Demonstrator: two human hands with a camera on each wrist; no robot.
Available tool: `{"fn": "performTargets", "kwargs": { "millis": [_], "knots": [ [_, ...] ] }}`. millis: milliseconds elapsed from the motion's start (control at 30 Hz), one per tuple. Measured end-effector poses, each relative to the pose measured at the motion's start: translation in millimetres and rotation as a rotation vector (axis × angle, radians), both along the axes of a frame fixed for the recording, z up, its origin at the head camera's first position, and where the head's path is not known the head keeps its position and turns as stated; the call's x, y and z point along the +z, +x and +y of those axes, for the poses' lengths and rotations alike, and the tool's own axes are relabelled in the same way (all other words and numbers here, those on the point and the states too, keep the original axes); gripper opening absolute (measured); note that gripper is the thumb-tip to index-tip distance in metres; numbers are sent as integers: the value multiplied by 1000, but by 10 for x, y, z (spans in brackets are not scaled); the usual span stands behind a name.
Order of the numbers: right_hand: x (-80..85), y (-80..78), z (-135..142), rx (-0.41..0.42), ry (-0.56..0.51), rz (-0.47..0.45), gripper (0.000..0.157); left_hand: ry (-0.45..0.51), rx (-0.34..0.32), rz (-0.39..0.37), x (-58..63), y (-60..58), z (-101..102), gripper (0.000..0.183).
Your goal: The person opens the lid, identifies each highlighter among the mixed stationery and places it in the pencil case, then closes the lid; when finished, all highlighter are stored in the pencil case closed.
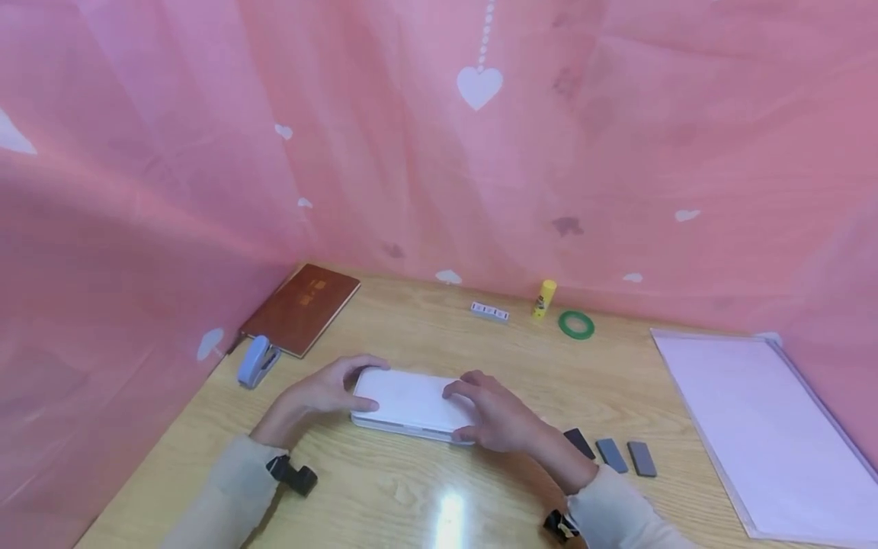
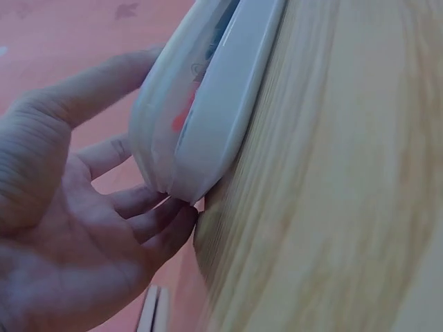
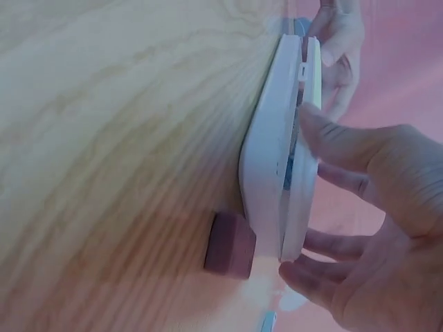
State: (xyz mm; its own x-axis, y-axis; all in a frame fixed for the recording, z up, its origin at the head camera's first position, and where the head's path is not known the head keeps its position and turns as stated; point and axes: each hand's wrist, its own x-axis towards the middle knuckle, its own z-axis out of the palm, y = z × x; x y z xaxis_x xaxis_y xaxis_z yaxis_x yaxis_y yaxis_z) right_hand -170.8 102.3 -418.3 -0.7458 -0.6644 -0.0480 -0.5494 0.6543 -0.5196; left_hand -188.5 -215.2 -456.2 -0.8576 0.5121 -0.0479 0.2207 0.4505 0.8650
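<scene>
A white, flat pencil case (image 1: 411, 400) lies on the wooden table between both hands. Its lid stands slightly raised along the front, and in the left wrist view a red shape shows through the gap. My left hand (image 1: 341, 387) grips the left end, thumb on the lid and fingers round the far side and end. My right hand (image 1: 497, 415) holds the right end, with its thumb (image 3: 332, 138) at the front edge of the lid and its fingers bent over the top and back.
A brown notebook (image 1: 305, 309) and a blue stapler (image 1: 257, 362) lie at left. At the back are a small patterned block (image 1: 490, 311), a yellow glue stick (image 1: 544, 299) and green tape (image 1: 576, 325). Small dark blocks (image 1: 611, 455) and a large white sheet (image 1: 768, 435) lie at right.
</scene>
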Motion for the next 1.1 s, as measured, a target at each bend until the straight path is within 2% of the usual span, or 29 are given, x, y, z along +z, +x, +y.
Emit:
{"fn": "performTargets", "kwargs": {
  "millis": [167,300,400,567,667,767,900,1000,1100],
  "knots": [
    [34,-15,-27,-7,34,3,60,-68,55,-42,82,28,61,61],
    [107,-58,17,2,26,-91,55,-78,68,-51,105,15,100,61],
    [164,-90,70,18,1,-172,49,8,49,-64,109,-9,106,55],
    [207,-123,139,101,-36,-221,47,178,35,-146,124,-28,103,49],
    [204,-120,151,112,-68,-220,47,177,42,-147,100,-24,121,50],
    [153,-74,152,104,-53,-164,47,45,44,-102,64,12,158,54],
    [32,-4,118,104,28,-19,54,-129,41,-45,22,62,206,65],
    [-17,25,88,82,60,63,58,-150,53,-28,11,72,240,68],
    [-24,29,69,62,68,91,58,-161,63,-27,29,79,262,70]
  ]
}}
